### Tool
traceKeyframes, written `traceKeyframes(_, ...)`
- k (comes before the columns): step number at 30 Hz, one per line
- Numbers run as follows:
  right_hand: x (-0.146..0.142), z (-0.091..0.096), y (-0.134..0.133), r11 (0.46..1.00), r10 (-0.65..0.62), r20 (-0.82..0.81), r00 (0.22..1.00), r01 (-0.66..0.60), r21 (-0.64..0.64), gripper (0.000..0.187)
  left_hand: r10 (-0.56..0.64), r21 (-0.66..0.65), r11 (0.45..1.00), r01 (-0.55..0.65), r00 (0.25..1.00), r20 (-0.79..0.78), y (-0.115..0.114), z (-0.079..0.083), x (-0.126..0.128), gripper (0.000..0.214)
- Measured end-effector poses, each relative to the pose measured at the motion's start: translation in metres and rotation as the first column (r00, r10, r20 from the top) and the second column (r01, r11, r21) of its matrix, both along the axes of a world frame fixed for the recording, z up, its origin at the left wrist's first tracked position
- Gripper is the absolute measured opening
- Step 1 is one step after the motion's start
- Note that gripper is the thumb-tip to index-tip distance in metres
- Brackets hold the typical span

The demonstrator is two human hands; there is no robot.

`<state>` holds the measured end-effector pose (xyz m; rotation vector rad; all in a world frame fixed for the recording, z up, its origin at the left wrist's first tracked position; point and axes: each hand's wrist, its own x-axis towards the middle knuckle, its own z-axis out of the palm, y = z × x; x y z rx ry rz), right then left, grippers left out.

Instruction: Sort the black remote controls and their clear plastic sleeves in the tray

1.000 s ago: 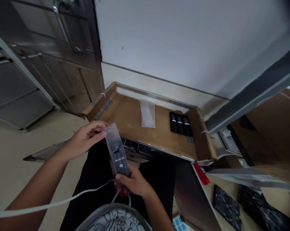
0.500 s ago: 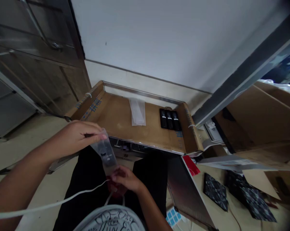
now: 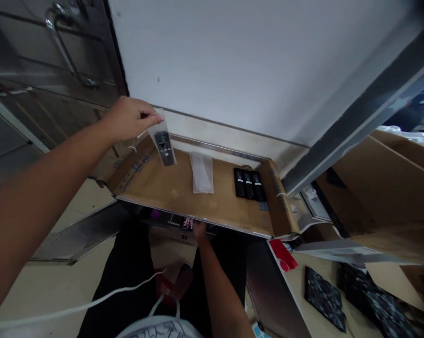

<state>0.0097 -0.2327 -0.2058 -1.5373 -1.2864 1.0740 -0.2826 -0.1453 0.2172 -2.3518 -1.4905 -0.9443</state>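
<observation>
My left hand is raised over the left end of a cardboard tray and pinches the top of a clear plastic bag with a dark remote control hanging inside it. My right hand reaches under the tray's front metal edge, and its fingers are mostly hidden there. On the tray lie a stack of empty clear bags and three black remotes side by side at the right.
A white wall rises behind the tray. Metal cabinet doors with a handle stand at the left. Cardboard boxes and dark patterned packets lie at the right. A white cord crosses my lap.
My left hand lifted the bagged remote from my lap up and forward over the tray. My right hand let go of it and moved to the tray's underside.
</observation>
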Motion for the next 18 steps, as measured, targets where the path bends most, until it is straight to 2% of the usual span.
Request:
traceKeyframes(5, 0.041, -0.002, -0.055, 0.996, -0.091, -0.033, 0.995, 0.091, -0.009, 0.028, 0.023, -0.148, 0.988, -0.042, 0.991, -0.132, 0.055, -0.014, -0.009, 0.057)
traceKeyframes(8, 0.060, 0.001, -0.082, 0.995, -0.098, -0.046, 0.994, 0.097, -0.029, 0.027, -0.011, -0.210, 0.977, -0.029, 0.982, -0.189, 0.063, -0.027, -0.014, 0.037)
traceKeyframes(10, 0.065, 0.004, -0.094, 0.997, -0.073, -0.058, 0.996, 0.070, -0.045, 0.024, -0.070, -0.226, 0.974, 0.020, 0.973, -0.220, 0.044, -0.040, -0.016, 0.026)
traceKeyframes(12, 0.064, 0.006, -0.101, 0.998, -0.026, -0.066, 0.997, 0.021, -0.066, 0.021, -0.175, -0.291, 0.951, 0.102, 0.955, -0.238, 0.007, -0.057, -0.016, 0.026)
traceKeyframes(15, 0.057, 0.007, -0.107, 0.994, 0.061, -0.048, 0.997, -0.066, -0.093, 0.019, -0.339, -0.496, 0.848, 0.185, 0.909, -0.242, -0.060, -0.090, -0.010, 0.024)
traceKeyframes(17, 0.053, 0.008, -0.109, 0.988, 0.107, -0.015, 0.994, -0.108, -0.110, 0.020, -0.378, -0.611, 0.770, 0.183, 0.902, -0.206, -0.095, -0.112, -0.004, 0.026)
traceKeyframes(18, 0.052, 0.009, -0.110, 0.985, 0.123, 0.003, 0.992, -0.122, -0.118, 0.020, -0.379, -0.632, 0.752, 0.185, 0.907, -0.186, -0.107, -0.121, 0.001, 0.026)
